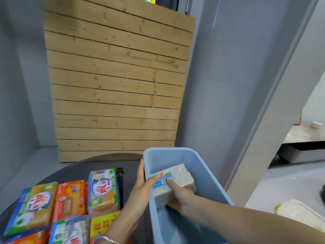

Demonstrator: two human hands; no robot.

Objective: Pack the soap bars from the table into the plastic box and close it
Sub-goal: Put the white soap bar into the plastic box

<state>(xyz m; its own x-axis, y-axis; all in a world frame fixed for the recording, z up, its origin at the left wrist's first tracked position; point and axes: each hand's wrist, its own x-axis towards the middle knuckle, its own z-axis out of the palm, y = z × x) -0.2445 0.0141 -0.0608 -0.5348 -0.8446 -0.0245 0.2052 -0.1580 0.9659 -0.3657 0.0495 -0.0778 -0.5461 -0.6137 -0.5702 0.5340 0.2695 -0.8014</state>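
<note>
A light-blue plastic box (207, 175) stands open at the right edge of the dark round table (73, 171). Inside it lies a white soap pack with a blue label (177, 175), tilted. My right hand (182, 196) reaches into the box and grips that pack from the near side. My left hand (140, 189) clasps the box's left wall, thumb over the rim and touching the pack. Several wrapped soap bars lie on the table to the left: an orange-and-blue one (31, 206), an orange one (70, 198), a green-edged one (102, 189), a yellow one (103, 226).
A wooden slatted panel (116, 81) leans against the grey wall behind the table. A black strip (120, 182) lies between the soaps and my left hand. A white lid-like object (299, 213) rests low at the right, off the table.
</note>
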